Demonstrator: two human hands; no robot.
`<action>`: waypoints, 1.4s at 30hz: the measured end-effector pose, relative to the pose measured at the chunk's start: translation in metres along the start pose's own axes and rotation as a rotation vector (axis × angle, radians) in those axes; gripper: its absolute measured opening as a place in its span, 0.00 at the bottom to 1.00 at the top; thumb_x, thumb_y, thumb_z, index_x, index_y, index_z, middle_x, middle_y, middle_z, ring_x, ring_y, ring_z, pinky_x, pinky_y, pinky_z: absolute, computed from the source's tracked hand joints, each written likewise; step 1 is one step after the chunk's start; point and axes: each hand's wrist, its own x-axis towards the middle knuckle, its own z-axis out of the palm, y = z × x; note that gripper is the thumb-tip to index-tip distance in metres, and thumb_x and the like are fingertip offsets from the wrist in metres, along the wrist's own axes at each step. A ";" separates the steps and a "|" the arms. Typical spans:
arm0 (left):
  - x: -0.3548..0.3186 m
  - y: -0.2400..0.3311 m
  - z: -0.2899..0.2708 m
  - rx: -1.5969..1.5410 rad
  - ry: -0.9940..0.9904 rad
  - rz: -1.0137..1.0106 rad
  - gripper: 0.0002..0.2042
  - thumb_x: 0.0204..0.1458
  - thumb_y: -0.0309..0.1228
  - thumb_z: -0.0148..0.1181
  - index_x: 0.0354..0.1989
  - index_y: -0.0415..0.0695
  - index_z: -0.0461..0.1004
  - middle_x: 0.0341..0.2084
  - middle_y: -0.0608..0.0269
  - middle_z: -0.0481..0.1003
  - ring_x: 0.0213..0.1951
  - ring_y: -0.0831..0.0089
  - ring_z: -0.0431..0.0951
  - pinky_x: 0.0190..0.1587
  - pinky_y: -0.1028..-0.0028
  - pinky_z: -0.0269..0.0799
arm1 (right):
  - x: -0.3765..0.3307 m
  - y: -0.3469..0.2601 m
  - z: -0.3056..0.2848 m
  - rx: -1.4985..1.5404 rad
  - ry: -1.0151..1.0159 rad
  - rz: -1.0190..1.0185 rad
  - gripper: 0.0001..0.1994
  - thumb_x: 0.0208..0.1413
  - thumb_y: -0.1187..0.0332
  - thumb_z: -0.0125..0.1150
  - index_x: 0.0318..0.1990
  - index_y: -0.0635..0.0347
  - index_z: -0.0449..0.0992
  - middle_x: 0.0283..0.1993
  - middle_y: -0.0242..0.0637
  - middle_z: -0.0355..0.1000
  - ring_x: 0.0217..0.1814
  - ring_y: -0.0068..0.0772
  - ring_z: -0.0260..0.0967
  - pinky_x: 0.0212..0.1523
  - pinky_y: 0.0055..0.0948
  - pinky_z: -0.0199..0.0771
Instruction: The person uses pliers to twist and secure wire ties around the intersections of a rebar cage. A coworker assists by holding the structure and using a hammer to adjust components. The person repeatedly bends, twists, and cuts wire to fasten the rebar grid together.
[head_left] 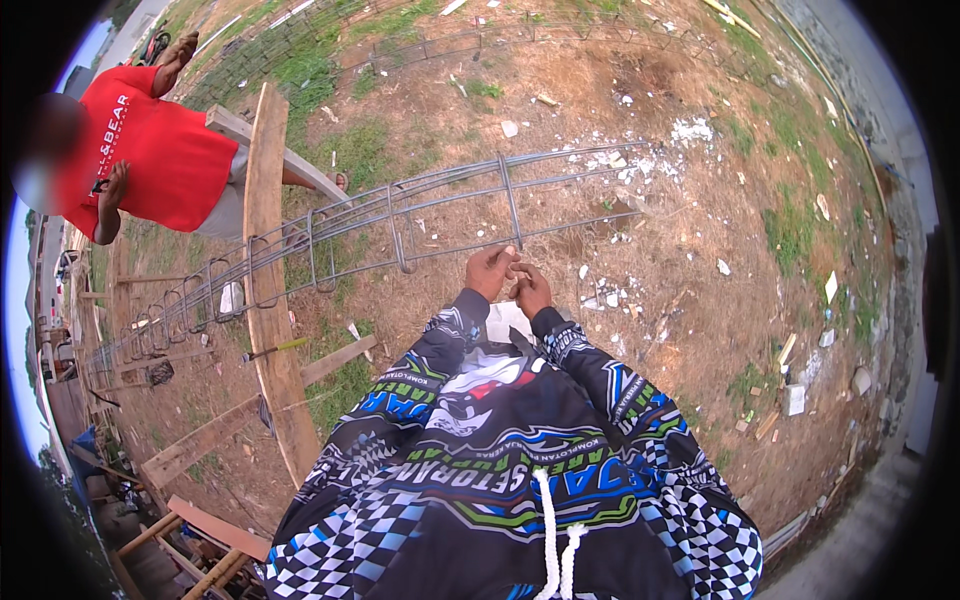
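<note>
Patterned hoodie (500, 480) at btm, L hand (489, 273) & R hand (532, 290) curled nr rebar cage (509, 201), can't tell if gripping.

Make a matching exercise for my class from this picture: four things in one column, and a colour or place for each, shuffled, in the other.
Column one
1. Steel bar cage
2. Co-worker's shirt
3. Wearer's left hand
4. Drawstring

Column two
A. White
B. Close beside the wearer's right hand
C. Crossing over a wooden plank
D. Red

Right pairs: 1-C, 2-D, 3-B, 4-A
</note>
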 end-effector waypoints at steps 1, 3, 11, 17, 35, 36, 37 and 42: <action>0.005 0.004 -0.003 0.103 0.038 0.047 0.16 0.58 0.40 0.54 0.39 0.38 0.77 0.30 0.54 0.78 0.23 0.69 0.76 0.28 0.69 0.69 | 0.001 0.001 -0.002 -0.009 0.009 -0.002 0.12 0.64 0.68 0.45 0.51 0.59 0.70 0.20 0.33 0.69 0.17 0.19 0.61 0.17 0.20 0.60; 0.018 0.014 -0.006 0.316 0.232 0.229 0.15 0.57 0.40 0.54 0.36 0.39 0.78 0.27 0.52 0.78 0.23 0.64 0.75 0.30 0.65 0.69 | 0.002 0.002 -0.008 -0.024 0.033 -0.007 0.12 0.64 0.68 0.45 0.51 0.58 0.71 0.19 0.31 0.69 0.17 0.18 0.60 0.19 0.20 0.60; 0.082 0.027 -0.018 0.634 -0.207 0.005 0.20 0.50 0.48 0.61 0.26 0.39 0.80 0.16 0.54 0.76 0.25 0.59 0.80 0.31 0.63 0.73 | -0.003 -0.022 -0.001 -0.200 0.155 -0.090 0.14 0.60 0.73 0.43 0.50 0.54 0.73 0.20 0.34 0.71 0.24 0.23 0.69 0.30 0.27 0.69; 0.078 0.037 -0.013 0.382 -0.248 -0.139 0.22 0.48 0.47 0.65 0.21 0.36 0.80 0.13 0.56 0.76 0.15 0.71 0.77 0.21 0.70 0.71 | -0.012 -0.022 -0.002 -0.306 0.213 -0.073 0.15 0.59 0.73 0.44 0.51 0.55 0.72 0.25 0.38 0.75 0.27 0.27 0.73 0.32 0.29 0.72; 0.078 0.017 -0.016 0.285 -0.422 -0.019 0.16 0.49 0.42 0.66 0.29 0.38 0.82 0.21 0.59 0.79 0.17 0.76 0.72 0.21 0.75 0.68 | 0.023 -0.032 -0.007 0.105 0.219 -0.125 0.14 0.57 0.65 0.62 0.47 0.64 0.78 0.34 0.36 0.78 0.26 0.21 0.73 0.24 0.21 0.71; 0.077 0.017 -0.016 0.297 -0.408 0.008 0.16 0.49 0.42 0.66 0.29 0.38 0.82 0.21 0.59 0.79 0.17 0.76 0.72 0.21 0.75 0.68 | 0.026 -0.031 -0.008 0.074 0.219 -0.129 0.14 0.57 0.65 0.62 0.46 0.64 0.78 0.34 0.35 0.78 0.26 0.21 0.73 0.25 0.21 0.71; 0.075 0.015 -0.016 0.307 -0.395 0.031 0.16 0.49 0.42 0.66 0.30 0.38 0.82 0.21 0.59 0.79 0.17 0.76 0.72 0.21 0.75 0.68 | 0.026 -0.033 -0.009 0.042 0.219 -0.129 0.14 0.57 0.64 0.62 0.46 0.64 0.79 0.33 0.35 0.77 0.26 0.21 0.72 0.25 0.21 0.71; 0.064 0.023 -0.015 0.394 -0.379 0.050 0.18 0.48 0.45 0.66 0.28 0.39 0.82 0.18 0.60 0.78 0.18 0.77 0.72 0.22 0.73 0.69 | 0.023 -0.032 -0.008 0.003 0.219 -0.127 0.12 0.57 0.65 0.63 0.44 0.64 0.79 0.31 0.35 0.77 0.26 0.19 0.70 0.25 0.20 0.71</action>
